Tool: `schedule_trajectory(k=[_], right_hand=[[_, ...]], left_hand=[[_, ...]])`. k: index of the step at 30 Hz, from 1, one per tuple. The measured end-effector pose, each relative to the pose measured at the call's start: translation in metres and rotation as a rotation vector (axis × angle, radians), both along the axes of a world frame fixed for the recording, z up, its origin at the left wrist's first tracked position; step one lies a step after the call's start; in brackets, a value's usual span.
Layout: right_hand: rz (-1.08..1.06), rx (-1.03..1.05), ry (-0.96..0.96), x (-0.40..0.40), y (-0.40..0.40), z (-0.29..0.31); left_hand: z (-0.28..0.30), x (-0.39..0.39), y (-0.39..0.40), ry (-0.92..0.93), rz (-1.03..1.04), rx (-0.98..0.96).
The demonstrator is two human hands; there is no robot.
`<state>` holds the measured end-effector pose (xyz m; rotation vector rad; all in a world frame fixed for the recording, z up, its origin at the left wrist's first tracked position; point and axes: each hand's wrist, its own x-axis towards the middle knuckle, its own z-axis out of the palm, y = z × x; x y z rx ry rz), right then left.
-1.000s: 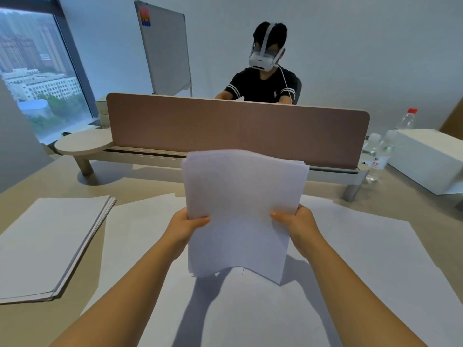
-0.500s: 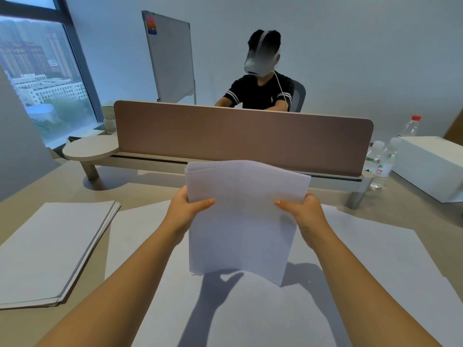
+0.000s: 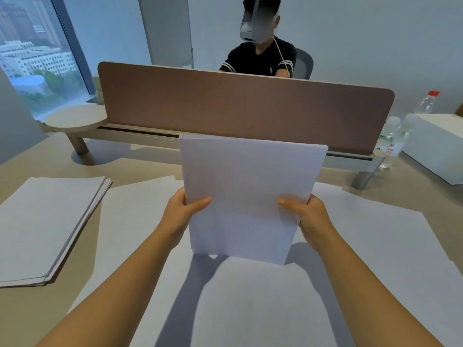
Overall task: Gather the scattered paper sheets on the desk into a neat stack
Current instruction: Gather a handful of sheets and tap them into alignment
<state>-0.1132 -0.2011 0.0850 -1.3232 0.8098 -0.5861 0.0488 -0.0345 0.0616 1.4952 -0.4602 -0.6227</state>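
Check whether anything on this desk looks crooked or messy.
Mostly tidy. The held sheets, gripped by the left hand and right hand, look squared. Only the pile at the left is slightly fanned along its right edge.

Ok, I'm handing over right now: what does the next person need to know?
Left hand: gripping the left edge of the sheaf.
Right hand: gripping its right edge.
The sheaf stands upright, bottom edge down on the big white sheet at mid-desk, edges nearly flush.
A second stack lies flat on the left, edges a bit fanned.
Done: the loose sheets are gathered.
Left: probably tap once more, then lay the sheaf flat; perhaps onto the left stack.
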Motion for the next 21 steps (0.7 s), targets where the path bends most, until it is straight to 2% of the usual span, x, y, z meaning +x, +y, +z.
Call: schedule_trajectory(k=[6,10,14,17,21], right_hand=[[-0.058,0.054,0.13,0.002,0.01,-0.036],[-0.063,-0.113,0.226,0.011,0.012,-0.031],[-0.042,-0.202,0.26,0.034,0.025,-0.025],[-0.016,-0.156,0.221,0.069,0.051,-0.025],[0.038,-0.028,0.165,0.133,0.098,-0.027]], left_hand=[[-0.044,-0.013,0.002,0.053,0.037,0.094],[-0.039,-0.009,0.001,-0.022,0.035,0.147],[-0.03,0.011,0.02,-0.066,0.132,0.25],[-0.02,0.041,0.051,-0.085,0.19,0.338],[-0.01,0.086,0.109,-0.072,0.114,0.421]])
